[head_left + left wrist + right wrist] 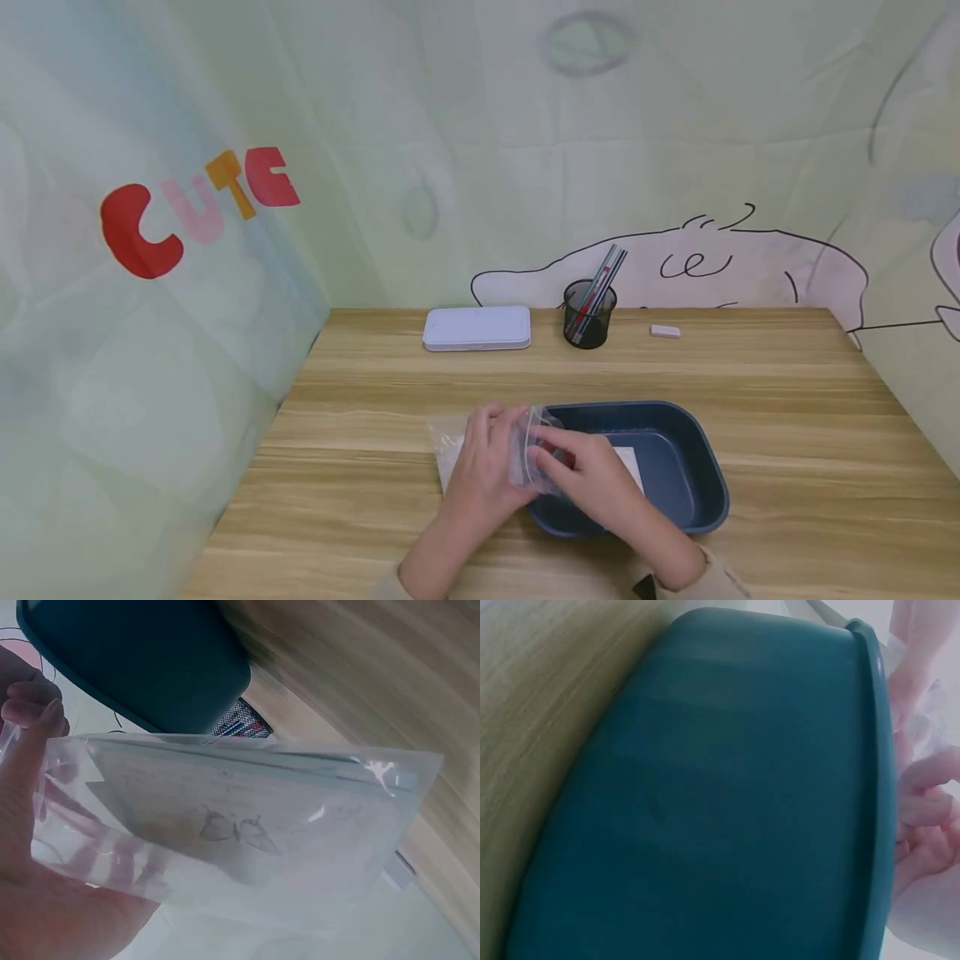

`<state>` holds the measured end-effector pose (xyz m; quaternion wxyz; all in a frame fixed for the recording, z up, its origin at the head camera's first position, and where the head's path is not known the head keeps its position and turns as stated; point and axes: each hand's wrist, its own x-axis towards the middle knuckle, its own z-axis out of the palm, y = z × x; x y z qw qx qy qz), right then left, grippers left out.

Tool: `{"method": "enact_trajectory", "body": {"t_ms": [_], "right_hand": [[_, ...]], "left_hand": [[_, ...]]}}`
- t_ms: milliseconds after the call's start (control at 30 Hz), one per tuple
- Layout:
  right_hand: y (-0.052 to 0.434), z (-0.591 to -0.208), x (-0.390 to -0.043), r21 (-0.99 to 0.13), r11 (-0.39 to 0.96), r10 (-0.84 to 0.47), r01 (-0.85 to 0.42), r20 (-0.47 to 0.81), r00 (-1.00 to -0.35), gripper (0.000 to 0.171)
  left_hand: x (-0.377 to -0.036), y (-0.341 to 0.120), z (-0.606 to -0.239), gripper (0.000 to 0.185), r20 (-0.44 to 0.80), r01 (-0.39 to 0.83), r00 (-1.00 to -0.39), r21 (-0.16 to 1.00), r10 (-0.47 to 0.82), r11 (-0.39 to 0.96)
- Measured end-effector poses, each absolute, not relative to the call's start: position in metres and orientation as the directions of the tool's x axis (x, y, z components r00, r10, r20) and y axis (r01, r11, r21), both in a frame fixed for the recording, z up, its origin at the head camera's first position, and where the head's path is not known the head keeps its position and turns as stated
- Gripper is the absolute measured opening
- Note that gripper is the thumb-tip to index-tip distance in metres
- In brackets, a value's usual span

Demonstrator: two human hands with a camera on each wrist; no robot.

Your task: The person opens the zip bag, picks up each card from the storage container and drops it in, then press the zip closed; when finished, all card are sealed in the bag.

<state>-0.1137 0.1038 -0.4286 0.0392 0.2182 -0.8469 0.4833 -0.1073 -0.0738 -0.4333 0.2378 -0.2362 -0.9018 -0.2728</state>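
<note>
Near the front edge of the wooden table [787, 467], both hands meet over a clear plastic zip bag [525, 446] that is held just above the left rim of a dark blue plastic tray [697, 492]. The left hand [480, 467] holds the bag's left side, fingers curled round it; through the film the left wrist view shows a flat card with a butterfly drawing [232, 832] inside. The right hand [588, 479] pinches the bag's open edge, fingertips clamped on the plastic. A white card [626, 462] lies in the tray. Along the back edge stand a white tin case [477, 327], a black mesh pen cup [589, 314] and a white eraser [665, 332].
</note>
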Motion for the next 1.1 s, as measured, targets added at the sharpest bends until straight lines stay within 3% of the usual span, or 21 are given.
{"method": "enact_trajectory", "body": {"t_ms": [167, 267, 433, 567, 700, 900, 1100], "right_hand": [[0.113, -0.424, -0.117, -0.806, 0.378, -0.235, -0.455, 0.392, -0.890, 0.007], [0.127, -0.421, -0.122, -0.816, 0.400, -0.180, -0.418, 0.377, -0.908, 0.005], [0.159, -0.422, -0.129, -0.764, 0.597, -0.176, -0.246, 0.175, -0.969, 0.026], [0.177, -0.425, -0.129, -0.592, 0.795, -0.204, -0.132, -0.056, -0.977, 0.051], [0.185, -0.432, -0.126, -0.444, 0.893, -0.185, -0.079, -0.201, -0.962, 0.072], [0.189, -0.446, -0.127, -0.353, 0.935, -0.136, -0.043, -0.244, -0.960, 0.087], [0.190, -0.455, -0.130, -0.366, 0.929, -0.141, -0.054, -0.217, -0.966, 0.082]], "left_hand": [[-0.108, -0.076, -0.434, 0.096, 0.548, 0.535, -0.787, 0.377, 0.284, 0.756], [-0.110, -0.078, -0.434, 0.098, 0.537, 0.514, -0.800, 0.383, 0.267, 0.768], [-0.111, -0.083, -0.431, 0.101, 0.517, 0.481, -0.823, 0.410, 0.237, 0.775], [-0.112, -0.086, -0.429, 0.102, 0.508, 0.470, -0.831, 0.424, 0.227, 0.774], [-0.112, -0.087, -0.428, 0.103, 0.510, 0.467, -0.831, 0.424, 0.222, 0.776], [-0.112, -0.088, -0.428, 0.104, 0.506, 0.467, -0.833, 0.423, 0.225, 0.777], [-0.111, -0.088, -0.428, 0.103, 0.503, 0.465, -0.834, 0.423, 0.225, 0.777]]}}
